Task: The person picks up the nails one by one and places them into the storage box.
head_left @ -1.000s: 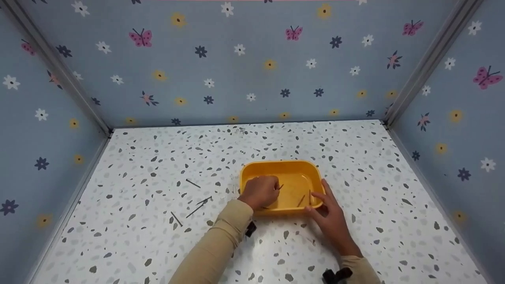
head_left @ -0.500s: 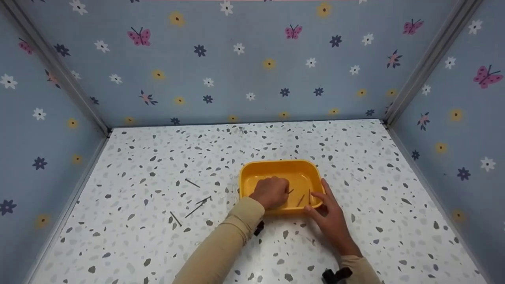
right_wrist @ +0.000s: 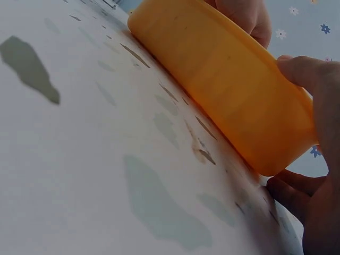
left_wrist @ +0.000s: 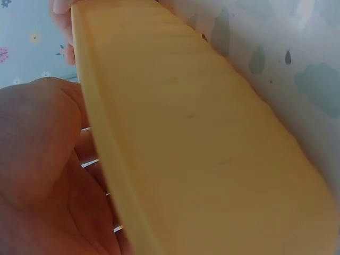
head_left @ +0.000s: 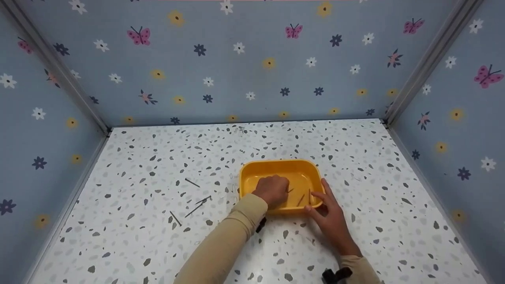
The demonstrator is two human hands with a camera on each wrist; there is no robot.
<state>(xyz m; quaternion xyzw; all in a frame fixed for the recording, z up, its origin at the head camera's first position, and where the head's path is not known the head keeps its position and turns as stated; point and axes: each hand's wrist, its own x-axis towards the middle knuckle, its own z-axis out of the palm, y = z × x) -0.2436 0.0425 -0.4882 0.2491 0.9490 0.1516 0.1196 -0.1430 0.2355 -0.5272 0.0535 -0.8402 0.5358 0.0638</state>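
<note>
A yellow plastic tray (head_left: 276, 166) sits on the speckled tabletop. My left hand (head_left: 272, 190) reaches down inside it with curled fingers; a thin dark nail (head_left: 290, 190) pokes out past them. Two more nails lie on the tray floor at the right, one (head_left: 301, 200) slanted and the other (head_left: 309, 196) close to my right fingers. My right hand (head_left: 331, 215) grips the tray's right end, thumb at the near rim and fingers around the corner. In the left wrist view the tray's outer wall (left_wrist: 202, 127) hides the left fingertips.
Left of the tray, several loose nails lie on the table: one (head_left: 192, 182) farther back, a crossed pair (head_left: 195, 210), and one (head_left: 175, 218) nearer. Flower-patterned panels (head_left: 252, 59) close off the back and both sides.
My left hand has moved to the right inside the tray with the nail, then almost stopped over the last half second. My right hand and the tray have stayed put.
</note>
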